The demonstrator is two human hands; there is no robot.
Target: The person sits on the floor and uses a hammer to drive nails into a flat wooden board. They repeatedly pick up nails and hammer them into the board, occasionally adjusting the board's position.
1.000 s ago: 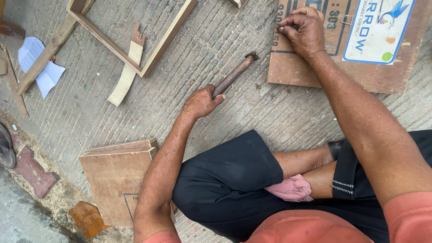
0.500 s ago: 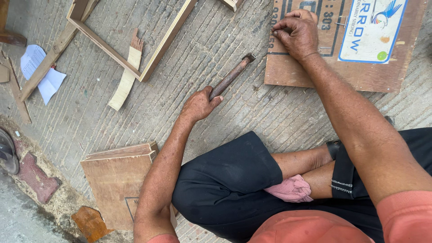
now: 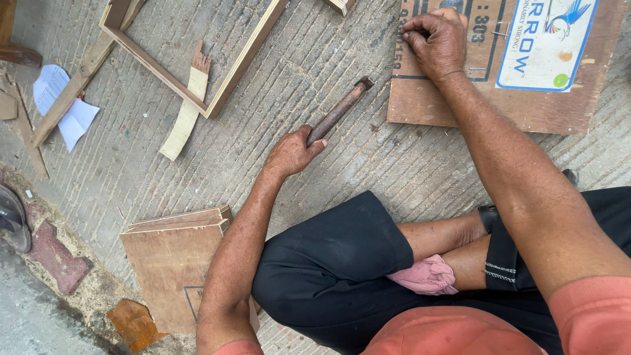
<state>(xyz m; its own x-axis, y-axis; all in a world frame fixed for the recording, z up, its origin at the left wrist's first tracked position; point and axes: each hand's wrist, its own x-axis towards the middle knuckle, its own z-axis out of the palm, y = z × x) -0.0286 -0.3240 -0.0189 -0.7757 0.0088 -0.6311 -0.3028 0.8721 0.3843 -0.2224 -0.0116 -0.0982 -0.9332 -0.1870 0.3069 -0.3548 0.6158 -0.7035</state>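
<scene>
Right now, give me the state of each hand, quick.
Left hand: closed on the brown wooden handle of a hammer.
Right hand: fingertips pinched together on the brown plywood board; contents cannot be told.

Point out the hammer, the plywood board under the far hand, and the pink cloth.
hammer [image 3: 338,112], head view, middle of its handle.
plywood board [image 3: 434,108], head view, bare lower left corner.
pink cloth [image 3: 426,275], head view, its middle.

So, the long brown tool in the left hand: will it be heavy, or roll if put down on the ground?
The long rusty-brown hammer-like tool looks like metal, so it is probably heavy for its size and stiff. Its handle seems round, so it might roll, though the grooved concrete floor and the wider head would likely stop it. The left hand has its grip at the handle's end.
</scene>
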